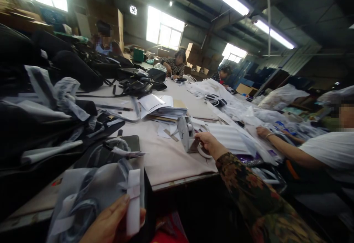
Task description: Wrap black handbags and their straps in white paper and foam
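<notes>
In the lower left, my left hand (116,215) pinches a folded white strip (134,202) between thumb and fingers. The strip stands upright at the edge of a dark bag (132,143) covered with clear plastic wrapping (107,180). Pale padded wrapping lies over the bag's handle. Out on the table, my right hand (208,143) reaches to a grey, stand-like holder (184,134) that looks like a tape dispenser. Its fingers are closed at the holder's right edge. Whatever is between those fingertips is too small to make out.
Black bags and straps (138,82) are heaped along the left. Behind the holder lies a stack of papers and envelopes (166,108). White foam sheets (228,138) and plastic bags cover the right side. A co-worker's arm (287,149) reaches in there; other people sit farther back.
</notes>
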A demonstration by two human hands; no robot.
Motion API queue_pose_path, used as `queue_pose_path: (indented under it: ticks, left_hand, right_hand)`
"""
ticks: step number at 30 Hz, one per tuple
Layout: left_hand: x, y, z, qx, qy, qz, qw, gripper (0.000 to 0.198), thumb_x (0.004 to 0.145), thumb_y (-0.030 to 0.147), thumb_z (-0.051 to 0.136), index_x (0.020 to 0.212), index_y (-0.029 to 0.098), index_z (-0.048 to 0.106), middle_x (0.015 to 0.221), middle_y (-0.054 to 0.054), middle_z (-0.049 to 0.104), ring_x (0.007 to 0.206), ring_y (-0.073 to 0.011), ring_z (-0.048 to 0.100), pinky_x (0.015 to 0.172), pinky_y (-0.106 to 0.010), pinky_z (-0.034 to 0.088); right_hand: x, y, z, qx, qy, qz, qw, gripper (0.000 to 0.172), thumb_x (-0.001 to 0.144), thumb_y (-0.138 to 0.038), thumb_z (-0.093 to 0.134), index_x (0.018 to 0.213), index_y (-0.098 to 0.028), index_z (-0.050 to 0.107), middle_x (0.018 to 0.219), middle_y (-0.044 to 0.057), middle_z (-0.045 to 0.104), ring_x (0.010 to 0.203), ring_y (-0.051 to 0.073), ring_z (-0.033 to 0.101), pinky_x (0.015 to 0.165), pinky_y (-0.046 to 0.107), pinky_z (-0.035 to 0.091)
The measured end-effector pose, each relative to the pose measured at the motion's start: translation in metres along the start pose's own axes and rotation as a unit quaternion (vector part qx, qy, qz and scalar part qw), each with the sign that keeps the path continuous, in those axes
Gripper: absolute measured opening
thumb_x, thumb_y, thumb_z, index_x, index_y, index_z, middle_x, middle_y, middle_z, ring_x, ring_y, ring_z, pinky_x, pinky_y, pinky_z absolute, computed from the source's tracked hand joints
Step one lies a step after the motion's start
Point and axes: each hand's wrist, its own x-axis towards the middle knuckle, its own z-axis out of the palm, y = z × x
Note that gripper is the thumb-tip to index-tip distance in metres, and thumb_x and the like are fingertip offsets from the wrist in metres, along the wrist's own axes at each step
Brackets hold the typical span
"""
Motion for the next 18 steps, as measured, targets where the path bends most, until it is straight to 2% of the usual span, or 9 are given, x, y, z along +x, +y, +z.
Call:
queue_pose_path:
  ticks: [2, 5, 10, 15, 18]
  left_hand:
    - [0.001, 0.000, -0.001, -0.005, -0.003, -0.001, 1.000, 0.044, 0.065, 0.079, 0.066, 0.074, 0.037, 0.077, 0.073, 0.004, 0.075, 0.072, -0.0210, 0.068, 0.073, -0.034, 0.055]
    - [0.004, -0.002, -0.005, -0.009, -0.005, -0.004, 1.000, 0.046, 0.067, 0.078, 0.066, 0.077, 0.035, 0.077, 0.076, 0.002, 0.076, 0.074, -0.0229, 0.069, 0.075, -0.036, 0.056]
    - [0.016, -0.012, -0.016, -0.025, -0.007, -0.031, 0.999, 0.053, 0.062, 0.078, 0.071, 0.089, 0.033, 0.076, 0.082, 0.001, 0.077, 0.083, -0.0259, 0.070, 0.075, -0.035, 0.055]
    - [0.023, -0.017, -0.019, -0.013, -0.017, -0.042, 0.999, 0.059, 0.069, 0.076, 0.067, 0.093, 0.022, 0.071, 0.084, -0.004, 0.076, 0.077, -0.0219, 0.068, 0.067, -0.028, 0.052]
    - [0.015, -0.012, -0.014, -0.020, -0.026, -0.010, 0.999, 0.059, 0.073, 0.072, 0.067, 0.093, 0.017, 0.068, 0.081, -0.006, 0.075, 0.071, -0.0185, 0.066, 0.063, -0.025, 0.050]
  right_hand:
    - [-0.006, 0.005, -0.001, 0.007, 0.013, 0.004, 1.000, 0.021, 0.094, -0.033, 0.062, 0.095, -0.012, 0.063, 0.084, 0.001, 0.063, 0.066, 0.010, 0.059, 0.060, 0.024, 0.052]
    - [-0.024, 0.014, -0.009, 0.020, 0.037, -0.030, 0.999, 0.020, 0.085, -0.031, 0.067, 0.082, -0.012, 0.064, 0.069, -0.001, 0.060, 0.054, 0.008, 0.050, 0.048, 0.020, 0.040]
    - [-0.052, 0.033, -0.007, -0.003, 0.012, -0.044, 0.999, 0.021, 0.074, -0.036, 0.058, 0.070, -0.016, 0.060, 0.058, 0.000, 0.060, 0.039, 0.008, 0.037, 0.037, 0.023, 0.023]
    - [-0.051, 0.036, -0.005, -0.098, 0.000, -0.077, 0.992, 0.020, 0.066, -0.024, 0.059, 0.048, -0.018, 0.052, 0.039, -0.003, 0.045, 0.040, 0.009, 0.037, 0.041, 0.023, 0.024]
    - [-0.065, 0.026, -0.008, -0.147, -0.049, -0.140, 0.978, 0.022, 0.067, -0.021, 0.061, 0.047, -0.018, 0.055, 0.041, -0.001, 0.048, 0.046, 0.011, 0.042, 0.047, 0.024, 0.029]
